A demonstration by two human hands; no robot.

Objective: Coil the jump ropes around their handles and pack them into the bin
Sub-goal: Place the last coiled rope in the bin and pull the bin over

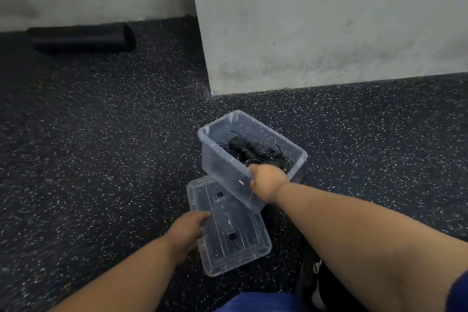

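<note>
A: Ropes (253,152) are in the bin (222,159) — right hand (268,182) grips its near rim.

B: Left hand (188,229), fingers straight, touches the lid (240,243) — probably lidding comes next.

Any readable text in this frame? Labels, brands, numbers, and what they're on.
None readable.
Clear bin: no label visible.
Lid: two small dark squares, too blurred to tell if they carry print.
Jump ropes in the bin: no markings legible.
Wall and floor: no signs.
</note>
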